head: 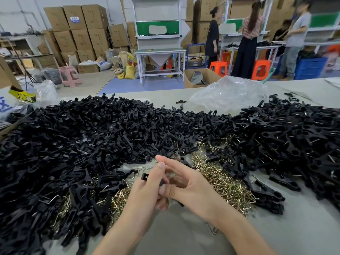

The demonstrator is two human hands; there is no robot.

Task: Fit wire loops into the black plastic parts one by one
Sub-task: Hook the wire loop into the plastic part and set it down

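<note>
Across the grey table (184, 238) the biggest hazard is the heap of black parts (73, 140), banked high on the left and far side and touching the brass-coloured wire loops (222, 181). A nudge from a forearm would likely slide more pieces over the loops and bury them. A second heap (298, 144) on the right, where many pieces show a wire, looks like finished work. It runs into the first along the far side, so done and undone pieces could get mixed. The loops lie tangled, so lifting one may drag up several.

Smallest is the black plastic part (145, 176), held just above the loops. The left hand (147, 188) clasps it between thumb and curled fingers. The right hand (187, 183) meets it with fingers fairly straight; whether it pinches a loop I cannot tell. A loop pushed in crooked may spring back out.

Beyond is a warehouse room with stacked cardboard boxes (82, 34), a white workbench (160, 52), people standing (246, 43) at the right, a blue crate (311, 68) and orange stools (219, 68). On the table's far side lies a crumpled clear plastic bag (228, 92), with a stray part (180, 101) beside it.
</note>
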